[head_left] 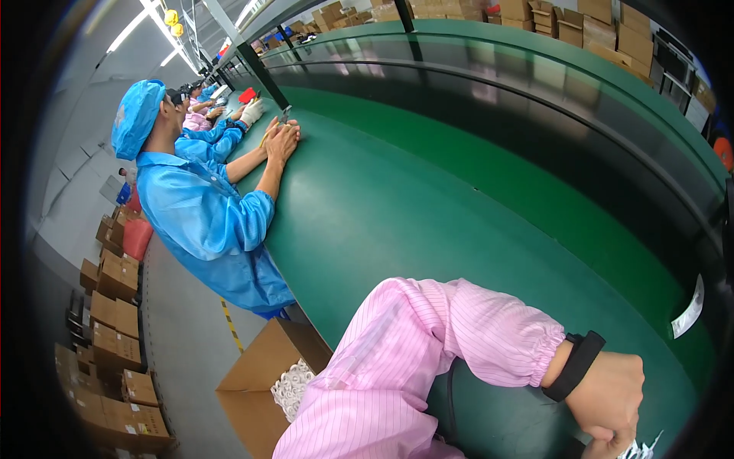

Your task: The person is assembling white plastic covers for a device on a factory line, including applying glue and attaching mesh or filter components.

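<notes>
My left arm, in a pink striped sleeve, reaches across to the lower right. Its wrist wears a black band. My left hand (608,394) is closed, fingers curled down, at the bottom edge over the green work surface (428,229). Just beside its fingertips a crumpled white, silvery thing (641,450) shows, mostly cut off by the frame. Whether the fingers grip that or something else is hard to make out. My right hand is out of view. Farther up on the right, a small silvery-white packet (688,310) lies on the darker green belt (566,229).
To the left, a co-worker (199,206) in blue handles a small thing at the bench edge; more people sit beyond. By my elbow stands an open carton (256,375) with white coiled pieces (293,389). Stacked cartons (115,336) line the aisle. A metal frame post (264,76) rises beyond.
</notes>
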`<move>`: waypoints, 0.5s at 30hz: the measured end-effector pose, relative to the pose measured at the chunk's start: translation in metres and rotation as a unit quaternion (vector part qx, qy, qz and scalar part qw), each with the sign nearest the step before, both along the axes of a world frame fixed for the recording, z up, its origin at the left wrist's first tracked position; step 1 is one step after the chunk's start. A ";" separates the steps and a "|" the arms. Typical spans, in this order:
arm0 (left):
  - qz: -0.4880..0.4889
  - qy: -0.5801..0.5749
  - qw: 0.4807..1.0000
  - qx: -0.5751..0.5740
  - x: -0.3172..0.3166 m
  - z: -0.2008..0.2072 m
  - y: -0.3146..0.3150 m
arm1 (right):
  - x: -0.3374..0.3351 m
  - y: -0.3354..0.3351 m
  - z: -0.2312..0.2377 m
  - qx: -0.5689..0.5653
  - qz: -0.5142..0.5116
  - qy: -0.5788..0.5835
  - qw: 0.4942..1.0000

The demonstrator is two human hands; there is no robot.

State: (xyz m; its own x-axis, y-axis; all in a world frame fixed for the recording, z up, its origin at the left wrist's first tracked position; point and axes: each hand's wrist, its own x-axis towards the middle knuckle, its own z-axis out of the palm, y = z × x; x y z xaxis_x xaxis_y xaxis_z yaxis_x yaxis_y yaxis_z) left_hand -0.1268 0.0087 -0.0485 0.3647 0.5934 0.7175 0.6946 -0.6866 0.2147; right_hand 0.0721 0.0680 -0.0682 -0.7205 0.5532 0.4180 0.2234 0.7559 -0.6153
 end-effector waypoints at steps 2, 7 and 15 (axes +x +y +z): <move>0.008 0.019 1.000 -0.017 -0.002 0.004 -0.003 | -0.003 -0.001 0.003 0.019 0.002 -0.002 1.000; 0.103 -0.079 0.989 -0.073 -0.007 0.020 -0.018 | -0.019 -0.015 0.021 -0.019 -0.018 -0.001 1.000; 0.100 -0.078 0.976 -0.175 -0.021 0.028 -0.018 | -0.014 -0.019 0.023 -0.032 -0.034 -0.029 0.998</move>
